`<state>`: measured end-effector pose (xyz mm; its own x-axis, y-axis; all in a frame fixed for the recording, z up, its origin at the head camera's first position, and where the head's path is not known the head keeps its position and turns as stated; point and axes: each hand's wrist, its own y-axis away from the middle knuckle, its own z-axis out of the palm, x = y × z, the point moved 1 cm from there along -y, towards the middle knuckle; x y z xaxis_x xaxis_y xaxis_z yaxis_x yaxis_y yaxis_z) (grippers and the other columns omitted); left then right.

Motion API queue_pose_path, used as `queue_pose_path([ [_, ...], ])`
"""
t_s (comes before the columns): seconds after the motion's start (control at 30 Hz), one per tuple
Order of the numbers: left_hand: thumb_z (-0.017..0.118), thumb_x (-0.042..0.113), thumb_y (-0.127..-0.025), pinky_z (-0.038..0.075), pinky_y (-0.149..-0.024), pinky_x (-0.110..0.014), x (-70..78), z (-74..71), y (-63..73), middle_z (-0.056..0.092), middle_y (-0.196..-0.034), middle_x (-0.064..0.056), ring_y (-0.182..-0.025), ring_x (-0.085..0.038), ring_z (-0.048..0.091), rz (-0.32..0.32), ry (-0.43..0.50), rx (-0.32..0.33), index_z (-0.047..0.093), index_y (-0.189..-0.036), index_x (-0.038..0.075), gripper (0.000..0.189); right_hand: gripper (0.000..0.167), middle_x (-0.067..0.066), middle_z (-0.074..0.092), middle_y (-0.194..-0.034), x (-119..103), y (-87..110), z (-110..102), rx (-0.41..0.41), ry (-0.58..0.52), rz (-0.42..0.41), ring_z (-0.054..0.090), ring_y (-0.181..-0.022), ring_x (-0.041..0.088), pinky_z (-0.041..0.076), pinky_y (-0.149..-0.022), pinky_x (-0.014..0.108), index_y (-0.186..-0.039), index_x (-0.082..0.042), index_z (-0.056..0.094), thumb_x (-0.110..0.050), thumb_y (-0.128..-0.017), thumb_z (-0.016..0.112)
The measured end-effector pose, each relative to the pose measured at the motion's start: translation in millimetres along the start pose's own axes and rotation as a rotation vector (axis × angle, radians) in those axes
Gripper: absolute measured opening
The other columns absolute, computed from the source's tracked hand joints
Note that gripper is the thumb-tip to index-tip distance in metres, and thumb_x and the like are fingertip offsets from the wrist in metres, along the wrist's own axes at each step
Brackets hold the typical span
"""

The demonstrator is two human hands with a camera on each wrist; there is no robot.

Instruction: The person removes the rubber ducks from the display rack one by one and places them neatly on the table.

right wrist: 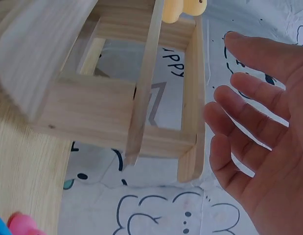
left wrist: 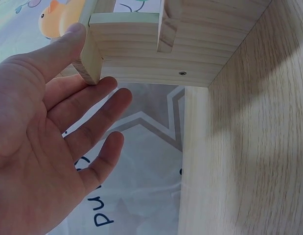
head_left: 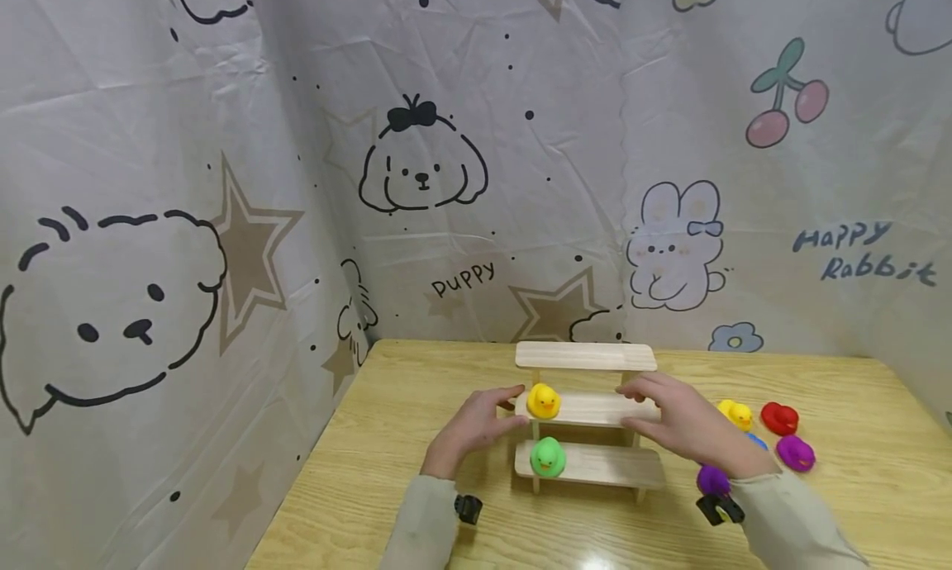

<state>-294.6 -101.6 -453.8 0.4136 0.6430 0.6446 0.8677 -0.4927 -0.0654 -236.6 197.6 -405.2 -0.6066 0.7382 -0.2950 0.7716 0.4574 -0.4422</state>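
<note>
A small three-tier wooden shelf stand (head_left: 586, 356) stands on the table. A yellow rubber duck (head_left: 544, 401) sits at the left end of its middle tier, and a green rubber duck (head_left: 548, 458) is below it on the bottom tier. My left hand (head_left: 476, 425) is at the stand's left side; in the left wrist view its thumb touches a board end (left wrist: 90, 66), the other fingers spread fairly straight. By the right end is my right hand (head_left: 684, 420), fingers loosely bent. The right wrist view shows this hand (right wrist: 264, 127) apart from the wood, holding nothing.
Right of the stand lie several more ducks: a yellow one (head_left: 736, 414), a red one (head_left: 779, 419), a purple one (head_left: 796, 453), and another purple one (head_left: 712, 479) beside my right wrist. A blue one is mostly hidden. Printed curtains (head_left: 461, 182) hang behind the table (head_left: 878, 487).
</note>
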Motion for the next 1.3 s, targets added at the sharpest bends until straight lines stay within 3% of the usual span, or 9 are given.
queue_pose_path([
  [0.2,0.063,0.036,-0.091,0.042,-0.057,-0.023,0.6,-1.3,-0.2,0.058,-0.129,-0.009,-0.082,-0.018,0.064,0.011,-0.009,-0.005,0.048,-0.139,0.010,0.057,0.033,-0.004,0.063,-0.099,-8,-9.6,3,-0.020,-0.012,0.004,0.055,-0.084,0.011,0.051,-0.069,0.030,-0.108,-0.014,0.066,-0.022,-0.079,0.079],
  [0.3,0.063,0.035,-0.091,0.040,-0.054,-0.023,0.7,-1.3,-0.1,0.058,-0.129,-0.011,-0.065,-0.021,0.061,0.017,0.000,-0.009,0.047,-0.140,0.010,0.057,0.033,-0.002,0.063,-0.099,-11,-14.4,5,-0.023,-0.016,-0.004,0.055,-0.084,0.012,0.051,-0.070,0.031,-0.108,-0.013,0.066,-0.022,-0.079,0.078],
  [0.37,0.063,0.035,-0.091,0.041,-0.056,-0.023,0.6,-1.5,0.1,0.058,-0.129,-0.010,-0.062,-0.018,0.060,0.017,-0.008,-0.008,0.047,-0.140,0.010,0.057,0.034,-0.002,0.062,-0.098,-12,-17.8,7,-0.017,-0.022,-0.019,0.056,-0.084,0.013,0.051,-0.070,0.031,-0.108,-0.012,0.066,-0.022,-0.078,0.079],
  [0.53,0.063,0.036,-0.091,0.048,-0.081,-0.028,0.8,-1.6,0.1,0.057,-0.131,-0.006,-0.103,-0.016,0.060,0.028,-0.029,0.001,0.048,-0.139,0.009,0.057,0.034,-0.003,0.062,-0.096,-15,-24.8,11,-0.002,-0.034,-0.044,0.056,-0.082,0.013,0.051,-0.070,0.032,-0.107,-0.011,0.066,-0.020,-0.077,0.080],
  [0.67,0.064,0.035,-0.091,0.048,-0.090,-0.035,0.8,-1.3,0.4,0.056,-0.132,-0.005,-0.109,-0.019,0.058,0.029,-0.016,0.003,0.048,-0.139,0.009,0.057,0.036,-0.003,0.062,-0.096,-16,-30.3,16,-0.017,-0.028,-0.028,0.055,-0.083,0.013,0.051,-0.070,0.031,-0.108,-0.010,0.066,-0.021,-0.077,0.079],
  [1.0,0.063,0.037,-0.091,0.047,-0.091,-0.036,0.0,-0.9,0.1,0.056,-0.132,-0.004,-0.110,-0.019,0.057,0.012,0.002,0.006,0.048,-0.139,0.010,0.057,0.036,-0.001,0.062,-0.097,-19,-40.0,26,-0.016,-0.036,-0.016,0.056,-0.083,0.015,0.051,-0.070,0.031,-0.110,-0.010,0.065,-0.022,-0.078,0.079],
  [1.3,0.064,0.037,-0.090,0.048,-0.091,-0.036,-0.8,-1.0,-1.0,0.056,-0.133,-0.003,-0.108,-0.017,0.058,0.015,0.003,0.004,0.050,-0.138,0.011,0.056,0.040,0.004,0.062,-0.100,-27,-47.6,42,-0.021,-0.080,-0.056,0.057,-0.083,0.017,0.051,-0.070,0.032,-0.115,-0.007,0.064,-0.021,-0.080,0.077],
])
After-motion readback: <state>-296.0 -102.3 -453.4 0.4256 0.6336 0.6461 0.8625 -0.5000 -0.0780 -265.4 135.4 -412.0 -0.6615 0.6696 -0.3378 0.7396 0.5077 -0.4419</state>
